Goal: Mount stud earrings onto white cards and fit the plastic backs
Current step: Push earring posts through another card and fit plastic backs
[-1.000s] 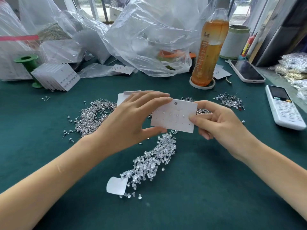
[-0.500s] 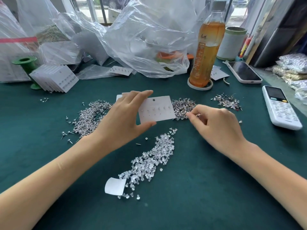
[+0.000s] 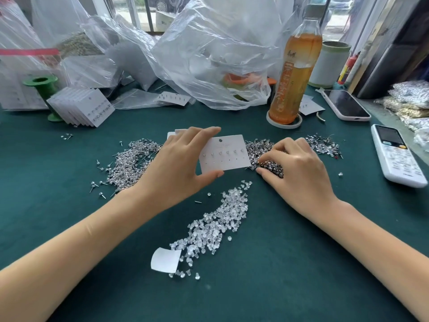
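My left hand (image 3: pixel 178 168) holds a white card (image 3: pixel 226 154) by its left edge, thumb below and fingers on top. The card carries a row of small studs across its upper line; the holes below are bare. My right hand (image 3: pixel 294 168) rests on a pile of stud earrings (image 3: pixel 262 149) just right of the card, fingertips curled into the studs; whether it grips one is hidden. A larger heap of studs (image 3: pixel 132 163) lies left of my left hand. Clear plastic backs (image 3: pixel 216 226) are strewn in a band below the card.
A stack of filled cards (image 3: pixel 86 108) leans at the back left by a green spool (image 3: pixel 43 86). Plastic bags (image 3: pixel 209 54), a tea bottle (image 3: pixel 294 73), a phone (image 3: pixel 346 104) and a white remote (image 3: pixel 397 156) ring the green table (image 3: pixel 278 275). A paper scrap (image 3: pixel 166 260) lies near.
My right hand let go of the card's right edge and dropped onto the stud pile. My left hand shifted the card slightly left and lower.
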`<state>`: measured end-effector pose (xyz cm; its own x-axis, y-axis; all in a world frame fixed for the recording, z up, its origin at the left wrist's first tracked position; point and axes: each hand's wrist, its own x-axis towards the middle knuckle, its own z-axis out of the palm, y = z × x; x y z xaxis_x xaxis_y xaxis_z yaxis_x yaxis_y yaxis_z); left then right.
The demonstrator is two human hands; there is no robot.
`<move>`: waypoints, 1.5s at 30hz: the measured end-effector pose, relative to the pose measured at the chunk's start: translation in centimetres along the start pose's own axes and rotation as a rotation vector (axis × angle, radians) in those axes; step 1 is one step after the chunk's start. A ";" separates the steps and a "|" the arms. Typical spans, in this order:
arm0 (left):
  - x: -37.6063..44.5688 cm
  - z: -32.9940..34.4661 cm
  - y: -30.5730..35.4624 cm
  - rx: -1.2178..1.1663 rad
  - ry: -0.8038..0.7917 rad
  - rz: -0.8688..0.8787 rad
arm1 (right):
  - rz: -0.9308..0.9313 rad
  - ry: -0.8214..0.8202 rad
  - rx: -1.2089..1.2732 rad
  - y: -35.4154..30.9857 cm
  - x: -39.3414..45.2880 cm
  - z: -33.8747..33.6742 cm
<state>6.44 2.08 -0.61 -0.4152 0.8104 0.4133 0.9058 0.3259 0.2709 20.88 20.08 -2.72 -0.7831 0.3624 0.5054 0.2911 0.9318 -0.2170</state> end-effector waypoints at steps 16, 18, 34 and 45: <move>-0.1 -0.1 0.2 0.010 -0.021 0.001 | 0.135 -0.032 0.103 0.9 -0.1 0.0; -0.1 0.0 0.2 0.010 -0.019 0.004 | 0.122 -0.038 0.122 0.9 0.0 0.0; -0.8 0.6 1.7 -0.172 -0.092 0.056 | -0.119 0.172 0.376 -2.5 -0.7 -1.8; -1.1 0.8 3.3 -0.317 -0.107 0.093 | -0.202 0.083 0.460 -4.2 -1.6 -1.2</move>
<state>9.96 2.63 -0.87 -0.3060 0.8816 0.3595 0.8606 0.0946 0.5005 21.58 15.62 -1.61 -0.7473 0.1941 0.6355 -0.1485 0.8834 -0.4444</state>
